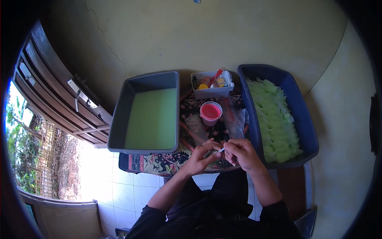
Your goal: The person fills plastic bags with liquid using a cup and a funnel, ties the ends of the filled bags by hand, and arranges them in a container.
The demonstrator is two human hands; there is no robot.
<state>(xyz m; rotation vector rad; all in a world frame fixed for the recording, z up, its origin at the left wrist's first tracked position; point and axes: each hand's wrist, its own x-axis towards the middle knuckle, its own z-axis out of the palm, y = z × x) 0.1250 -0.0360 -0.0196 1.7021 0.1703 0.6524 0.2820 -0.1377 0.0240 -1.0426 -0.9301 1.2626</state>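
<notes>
Both my hands meet over the front edge of the cloth-covered table. My left hand [205, 157] has its thumb and fingers closed round something I cannot make out. My right hand [241, 154] pinches a small whitish item [221, 150] between the two hands. Just beyond them stands a pink cup [211, 112] with pink contents. Clear plastic bags [233, 122] lie flat to the cup's right and also at its lower left. A grey tub [114, 119] on the left holds pale green liquid [153, 119]. The dark blue tub [301, 119] on the right holds rows of filled green bags [274, 123].
A white box [212, 93] of small items stands at the table's back. The patterned cloth [155, 163] hangs at the front edge. An open wooden door [59, 83] is at the left, a wall [215, 40] behind, and white floor tiles [131, 191] below.
</notes>
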